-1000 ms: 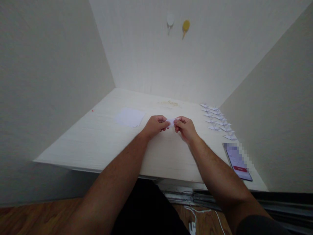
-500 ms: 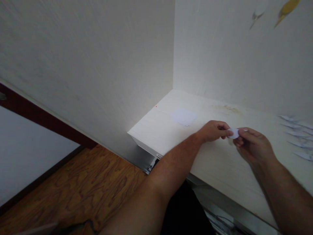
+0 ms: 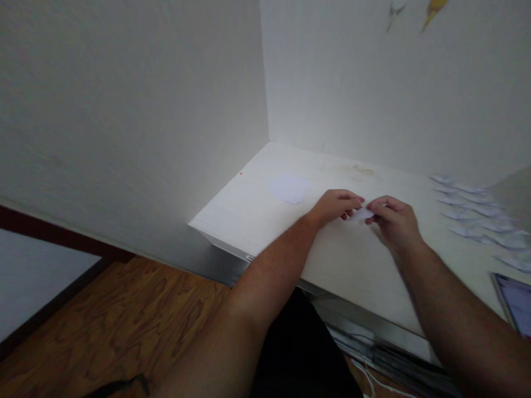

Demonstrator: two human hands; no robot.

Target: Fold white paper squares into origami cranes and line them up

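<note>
Between my two hands, over the white desk, is a small folded piece of white paper. My left hand pinches it from the left, thumb against the fingers. From the right, my right hand pinches its other end. Beyond my left hand a loose stack of white paper sheets lies flat on the desk. Several folded white paper pieces rest in rows on the right side of the desk. The fingers hide part of the held paper.
At the right edge lies a device with a screen, partly cut off. White walls meet at the desk's far corner. Two hooks, one of them yellow, hang on the back wall. Cables show under the desk, beside the wooden floor.
The camera view has turned right, so more paper rows and the screen device show. The paper in my hands is tilted differently, and both hands still hold it.
</note>
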